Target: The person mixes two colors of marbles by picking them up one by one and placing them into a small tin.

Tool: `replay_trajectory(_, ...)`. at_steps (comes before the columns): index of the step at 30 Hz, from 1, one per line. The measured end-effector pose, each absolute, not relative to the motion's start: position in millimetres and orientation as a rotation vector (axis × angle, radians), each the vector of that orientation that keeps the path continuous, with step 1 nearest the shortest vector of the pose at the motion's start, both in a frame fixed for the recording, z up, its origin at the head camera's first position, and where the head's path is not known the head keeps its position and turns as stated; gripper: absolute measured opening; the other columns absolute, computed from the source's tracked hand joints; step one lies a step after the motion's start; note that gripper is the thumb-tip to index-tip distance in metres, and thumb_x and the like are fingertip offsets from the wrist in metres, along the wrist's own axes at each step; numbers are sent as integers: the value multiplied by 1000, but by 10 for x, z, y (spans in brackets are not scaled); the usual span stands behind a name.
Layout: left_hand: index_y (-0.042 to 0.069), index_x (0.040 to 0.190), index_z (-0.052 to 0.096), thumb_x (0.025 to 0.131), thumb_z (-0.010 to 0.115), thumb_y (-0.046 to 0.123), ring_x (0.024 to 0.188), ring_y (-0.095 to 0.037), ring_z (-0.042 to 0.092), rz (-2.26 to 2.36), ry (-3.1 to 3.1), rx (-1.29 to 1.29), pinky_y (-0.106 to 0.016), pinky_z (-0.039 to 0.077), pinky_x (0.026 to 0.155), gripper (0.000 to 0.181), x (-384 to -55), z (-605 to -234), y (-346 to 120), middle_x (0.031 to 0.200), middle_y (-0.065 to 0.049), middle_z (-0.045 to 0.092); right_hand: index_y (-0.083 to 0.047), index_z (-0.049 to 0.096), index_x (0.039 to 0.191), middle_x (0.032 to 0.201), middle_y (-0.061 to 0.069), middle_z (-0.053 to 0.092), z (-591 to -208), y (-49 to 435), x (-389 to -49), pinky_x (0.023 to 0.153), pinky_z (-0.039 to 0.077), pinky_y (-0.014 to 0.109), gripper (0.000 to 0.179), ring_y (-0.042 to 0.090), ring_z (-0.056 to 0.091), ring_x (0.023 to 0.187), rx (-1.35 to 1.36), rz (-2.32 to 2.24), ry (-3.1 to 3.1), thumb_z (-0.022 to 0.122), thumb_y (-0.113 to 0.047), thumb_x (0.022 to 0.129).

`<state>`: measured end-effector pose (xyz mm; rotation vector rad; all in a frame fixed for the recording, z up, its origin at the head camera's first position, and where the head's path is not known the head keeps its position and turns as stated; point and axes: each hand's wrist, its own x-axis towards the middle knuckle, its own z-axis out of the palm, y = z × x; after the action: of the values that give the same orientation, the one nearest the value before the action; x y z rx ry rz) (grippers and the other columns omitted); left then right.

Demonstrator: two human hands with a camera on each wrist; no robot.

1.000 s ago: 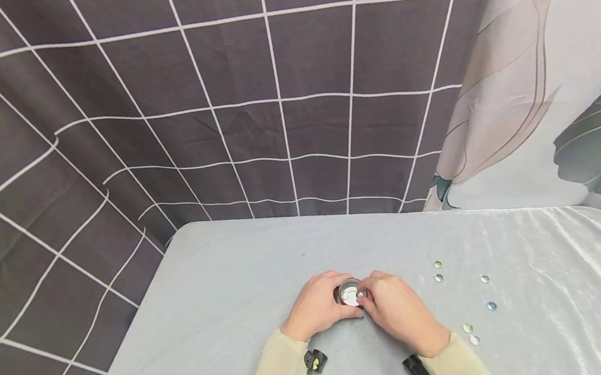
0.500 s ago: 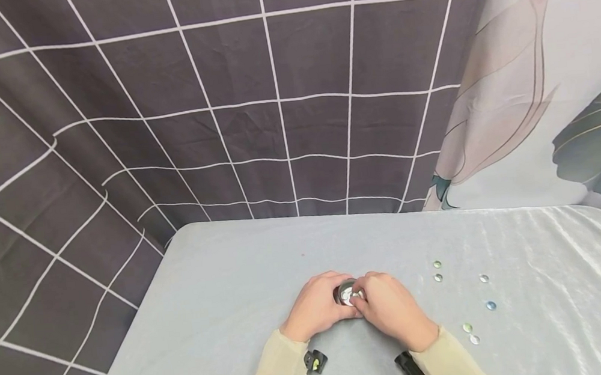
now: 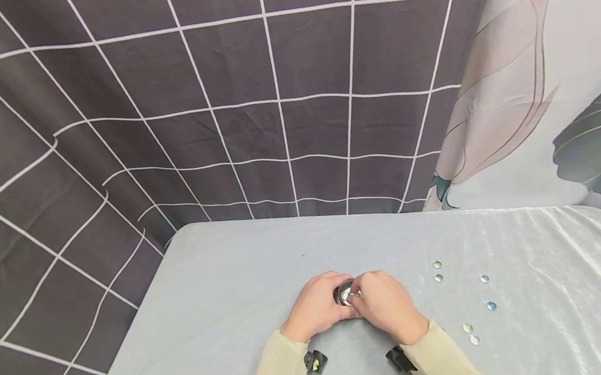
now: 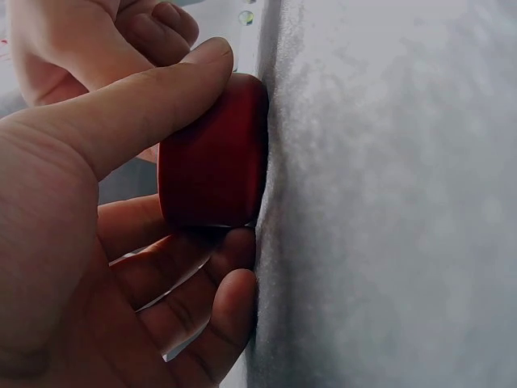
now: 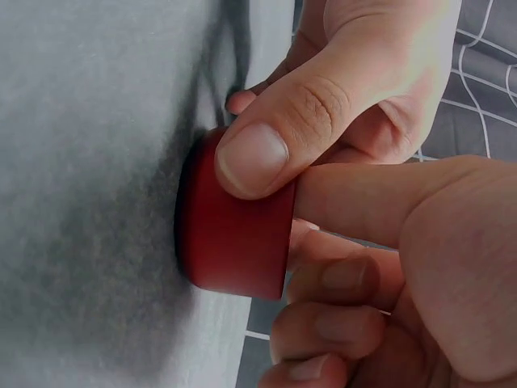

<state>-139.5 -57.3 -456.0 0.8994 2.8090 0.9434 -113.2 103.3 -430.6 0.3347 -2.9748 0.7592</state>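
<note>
A small round tin (image 3: 343, 294), silvery inside and red outside, stands on the cloth-covered table. My left hand (image 3: 319, 307) holds it from the left, thumb and fingers curved round its red wall (image 4: 214, 162). The thumb (image 5: 254, 158) pressing that wall also shows in the right wrist view. From the right, my right hand (image 3: 388, 303) reaches over the rim with thumb and fingertips inside the tin. A pale glint of a glass bead (image 3: 358, 293) shows at those fingertips, mostly hidden. In the right wrist view the tin's wall covers the ends of the inserted digits.
Several flat glass beads lie loose on the right of the table: green ones (image 3: 468, 328) (image 3: 438, 265), clear ones (image 3: 485, 279) and a blue one (image 3: 491, 306). A dark gridded curtain (image 3: 241, 133) hangs behind the table (image 3: 226, 315).
My right hand has moved slightly left and deeper into the tin with the glass bead, which now shows less. The left hand and the loose beads stay in place.
</note>
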Motion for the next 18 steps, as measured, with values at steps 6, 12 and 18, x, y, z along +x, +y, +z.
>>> replay_trajectory(6,18,120,73,72,89,34,102,-6,65,945,2810,901,-26,49,94,53,-1397,-4570,-569,111,7,71,-16,70,66,68,-2,65,-4287,1002,-1148,52,49,37,13,14,55,59,261,752,-3036,75,-11,77)
replay_trajectory(12,18,119,73,72,89,34,107,-8,65,967,2796,892,-28,48,97,53,-1393,-4560,-572,116,6,71,-18,57,55,59,-1,56,-4246,973,-1162,46,45,37,30,16,49,52,159,691,-3110,77,-14,77)
replay_trajectory(18,19,118,73,71,90,34,104,-8,65,985,2785,878,-26,49,95,52,-1400,-4564,-568,114,7,71,-19,57,54,60,-1,57,-4234,956,-1186,48,46,38,33,16,51,54,128,662,-3154,79,-18,79)
